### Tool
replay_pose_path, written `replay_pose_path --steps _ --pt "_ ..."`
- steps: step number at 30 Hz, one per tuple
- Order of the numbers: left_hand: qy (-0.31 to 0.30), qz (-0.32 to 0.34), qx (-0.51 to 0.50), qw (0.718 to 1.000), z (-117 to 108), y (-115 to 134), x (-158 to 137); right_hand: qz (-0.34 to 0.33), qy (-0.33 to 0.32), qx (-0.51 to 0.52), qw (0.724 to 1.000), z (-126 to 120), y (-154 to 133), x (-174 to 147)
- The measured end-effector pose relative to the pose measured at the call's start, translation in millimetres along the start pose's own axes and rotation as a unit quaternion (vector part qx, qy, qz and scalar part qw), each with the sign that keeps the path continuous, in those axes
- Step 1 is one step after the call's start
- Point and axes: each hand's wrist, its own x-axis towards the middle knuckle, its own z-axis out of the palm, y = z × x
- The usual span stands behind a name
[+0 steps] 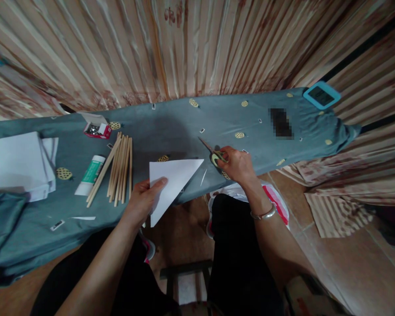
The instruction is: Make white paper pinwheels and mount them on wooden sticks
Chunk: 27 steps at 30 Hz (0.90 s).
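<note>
My left hand pinches a white paper triangle, thumb on top and the other fingers hidden beneath. The triangle juts over the table's front edge, one point towards the right. On the right, my right hand has its fingers closed on the green handles of a pair of scissors. Their dark blades point up and left, apart from the paper. Between the triangle and that hand lies a thin white paper strip on the cloth.
Left of my hands lie wooden sticks, a glue stick, an opened red box of small metal pieces and stacked white paper. A blue digital timer stands at the far right of the cloth-covered table. Pleated curtains hang behind.
</note>
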Motion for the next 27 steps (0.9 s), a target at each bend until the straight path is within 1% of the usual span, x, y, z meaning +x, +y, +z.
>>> replay_pose_path --steps 1,2,3,4,5,7,8,9,10,11,12,13,14,16,17,19,21,22,23,24,27 --pt "0.002 0.003 -0.001 1.000 0 -1 1 0.009 0.001 0.066 0.998 0 2 -2" --pt "0.006 0.010 -0.004 1.000 -1 -2 3 0.024 -0.003 0.147 0.989 1 3 -3" --pt "0.013 0.022 -0.010 1.000 -1 -4 5 0.042 -0.014 0.240 0.970 1 4 -3" --pt "0.022 0.041 -0.019 0.999 -1 -6 7 0.061 -0.030 0.336 0.939 2 4 -4" --pt "0.032 0.063 -0.031 0.997 -1 -8 10 0.079 -0.049 0.428 0.899 2 4 -4" --pt "0.052 0.106 -0.053 0.992 0 -13 15 0.105 -0.086 0.580 0.803 4 -2 -5" --pt "0.057 0.123 -0.062 0.989 1 -14 17 0.111 -0.100 0.635 0.758 5 -7 -6" --pt "0.058 0.137 -0.066 0.987 3 -16 18 0.116 -0.110 0.677 0.719 7 -12 -7" --pt "0.060 0.150 -0.067 0.985 4 -16 20 0.121 -0.119 0.709 0.685 9 -18 -8" --pt "0.063 0.162 -0.060 0.983 6 -17 20 0.125 -0.127 0.731 0.658 11 -25 -10" --pt "0.066 0.175 -0.043 0.981 8 -16 20 0.129 -0.134 0.748 0.637 13 -32 -11" --pt "0.069 0.187 -0.015 0.980 11 -16 20 0.132 -0.140 0.759 0.623 16 -38 -13" --pt "0.072 0.197 0.020 0.977 14 -15 18 0.136 -0.146 0.764 0.613 18 -44 -14" --pt "0.065 0.229 0.104 0.966 19 -13 15 0.141 -0.154 0.770 0.602 22 -55 -16" --pt "0.055 0.257 0.143 0.954 22 -12 13 0.143 -0.155 0.773 0.598 23 -60 -17" --pt "0.022 0.331 0.199 0.922 28 -12 9 0.143 -0.153 0.784 0.584 26 -68 -17" --pt "-0.021 0.388 0.222 0.894 31 -13 8 0.141 -0.152 0.795 0.570 27 -73 -16" --pt "-0.041 0.399 0.217 0.890 32 -15 8 0.139 -0.152 0.799 0.565 28 -74 -15" --pt "-0.055 0.395 0.199 0.895 33 -16 8 0.137 -0.153 0.801 0.563 28 -75 -14" --pt "-0.060 0.381 0.171 0.907 33 -18 9 0.135 -0.154 0.801 0.562 28 -75 -13" --pt "-0.041 0.303 0.070 0.949 31 -20 15 0.124 -0.167 0.794 0.572 29 -71 -13"
